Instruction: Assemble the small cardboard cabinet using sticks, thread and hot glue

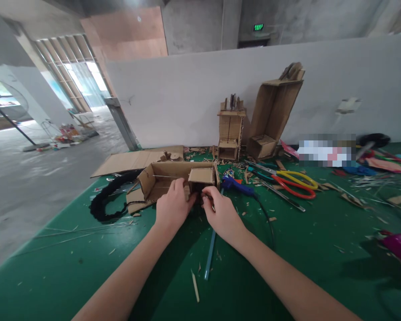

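Cardboard box (160,171) is set on the green table (120,272) directly beyond both hands. Its front is touched by the left hand (173,205), whose fingers are half curled beside the small compartment (202,174) at the right end. At that compartment's mouth, thumb and fingers of the right hand (222,214) are drawn nearly together; whether anything is gripped by either cannot be told.

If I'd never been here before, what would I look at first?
Probably the left hand and right hand, close together at the open cardboard box mid-picture on the green table. Next might be the bright red handle and yellow handle, right of the hands. Behind, by the white wall, stand a tall cardboard build and a smaller cardboard build.
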### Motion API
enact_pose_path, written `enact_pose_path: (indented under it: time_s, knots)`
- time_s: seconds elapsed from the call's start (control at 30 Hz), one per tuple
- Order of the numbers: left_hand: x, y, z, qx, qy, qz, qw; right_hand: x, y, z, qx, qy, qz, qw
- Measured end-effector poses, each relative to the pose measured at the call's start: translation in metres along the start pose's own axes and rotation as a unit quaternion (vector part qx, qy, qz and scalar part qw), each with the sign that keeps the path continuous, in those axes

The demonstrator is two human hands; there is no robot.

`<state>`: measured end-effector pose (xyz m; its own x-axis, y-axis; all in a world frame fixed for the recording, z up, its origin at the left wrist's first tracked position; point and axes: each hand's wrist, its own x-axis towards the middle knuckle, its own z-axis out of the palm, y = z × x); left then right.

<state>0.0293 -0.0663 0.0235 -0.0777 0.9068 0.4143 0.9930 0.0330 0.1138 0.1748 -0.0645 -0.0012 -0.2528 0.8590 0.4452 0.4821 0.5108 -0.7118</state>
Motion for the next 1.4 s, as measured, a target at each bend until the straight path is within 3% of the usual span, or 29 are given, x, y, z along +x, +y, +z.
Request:
enact_pose_path:
  time_s: [0.07, 0.27, 0.43, 0.63, 0.77, 1.03, 1.4]
  knots:
    - [-0.002, -0.002, -0.004, 0.000, -0.004, -0.006, 1.000, 0.000, 0.001, 0.001, 0.007, -0.005, -0.005, 1.000]
    - [-0.006, -0.005, -0.004, -0.028, -0.105, 0.006, 0.994, 0.003, 0.003, 0.009, 0.055, -0.014, 0.004, 0.998]
    - [-0.007, -0.002, 0.001, -0.133, -0.101, 0.008, 0.986, 0.004, 0.001, 0.012, 0.087, -0.014, 0.014, 0.996]
    - [-0.011, 0.002, 0.007, -0.378, -0.066, -0.025, 0.923, 0.000, -0.006, 0.006, 0.080, 0.006, -0.004, 0.997]
    - [-0.013, 0.004, 0.008, -0.442, -0.069, -0.044, 0.893, 0.000, -0.004, 0.006, 0.097, 0.026, 0.004, 0.995]
    - [-0.013, 0.004, 0.005, -0.350, -0.006, 0.073, 0.934, 0.000, -0.004, 0.004, 0.144, 0.010, 0.020, 0.989]
    - [-0.017, 0.001, 0.003, -0.203, 0.020, 0.121, 0.971, -0.003, -0.009, 0.006, 0.204, -0.015, 0.034, 0.978]
